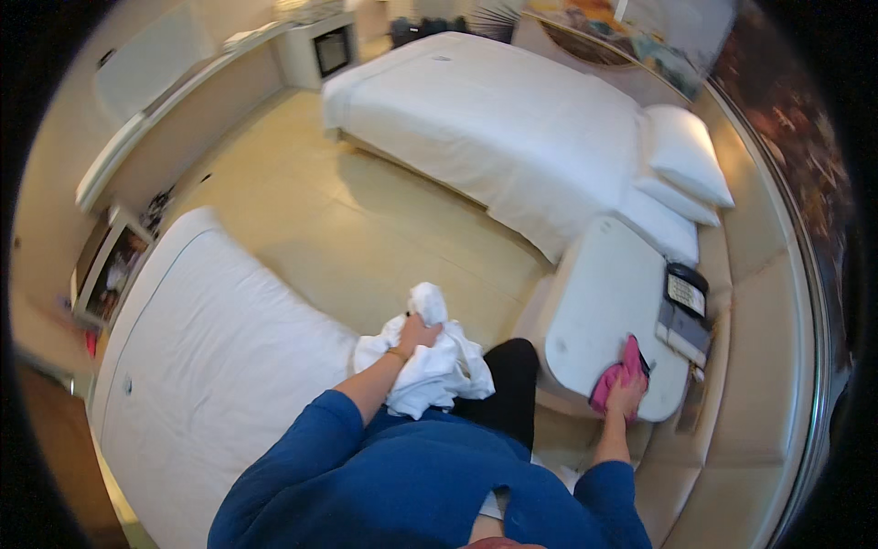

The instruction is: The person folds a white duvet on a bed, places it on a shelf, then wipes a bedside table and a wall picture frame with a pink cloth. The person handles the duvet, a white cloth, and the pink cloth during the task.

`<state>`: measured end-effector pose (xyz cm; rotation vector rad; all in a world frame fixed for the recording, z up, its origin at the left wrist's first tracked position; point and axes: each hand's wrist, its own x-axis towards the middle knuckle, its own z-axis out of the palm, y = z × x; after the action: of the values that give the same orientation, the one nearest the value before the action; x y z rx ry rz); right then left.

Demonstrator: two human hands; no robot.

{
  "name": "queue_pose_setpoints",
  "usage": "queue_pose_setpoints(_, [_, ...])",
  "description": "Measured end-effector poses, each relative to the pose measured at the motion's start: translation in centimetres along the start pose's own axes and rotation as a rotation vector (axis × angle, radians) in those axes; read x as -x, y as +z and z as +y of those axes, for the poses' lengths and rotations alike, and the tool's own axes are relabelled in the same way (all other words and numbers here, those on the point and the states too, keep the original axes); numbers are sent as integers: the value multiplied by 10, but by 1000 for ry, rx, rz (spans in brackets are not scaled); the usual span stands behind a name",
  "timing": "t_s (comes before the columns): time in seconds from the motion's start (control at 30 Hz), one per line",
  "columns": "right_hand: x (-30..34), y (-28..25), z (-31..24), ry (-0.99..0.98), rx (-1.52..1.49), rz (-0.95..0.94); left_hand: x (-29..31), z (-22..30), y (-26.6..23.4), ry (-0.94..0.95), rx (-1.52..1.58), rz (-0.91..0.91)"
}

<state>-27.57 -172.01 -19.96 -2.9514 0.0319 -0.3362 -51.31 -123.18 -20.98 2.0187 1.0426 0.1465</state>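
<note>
My left hand (418,335) is closed around a bunched white cloth (437,373), which hangs in folds in front of my body. At the right, my right hand (626,393) presses a pink cloth (605,382) onto the white top of a bedside table (585,311). The fingers lie over this cloth near the table's front end, and a small dark part shows beside them. Beyond that hand, a dark telephone (686,291) and a grey box-like item (682,333) stand along the table's wall side.
A made white bed (494,119) with pillows (686,151) stands beyond the table. Another white bed (210,366) is close on my left. Tiled floor (366,238) runs between them. The padded wall panel (754,393) borders the table at right. A long shelf (174,105) lines the left wall.
</note>
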Motion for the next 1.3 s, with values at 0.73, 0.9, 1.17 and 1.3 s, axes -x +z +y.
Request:
queue_pose_setpoints(0.73, [45,19,-129,-64,188,135,7,12,1,66,158,-46])
queue_pose_setpoints(0.9, [55,11,-190,-175,108,54,6,10,1,105,191,-53])
queue_pose_setpoints(1.17, [50,27,-195,-293,96,106,12,21,-9,68,123,-49])
queue_pose_setpoints(1.3, [48,30,-190,-303,89,112,13,23,-10,80,148,-50])
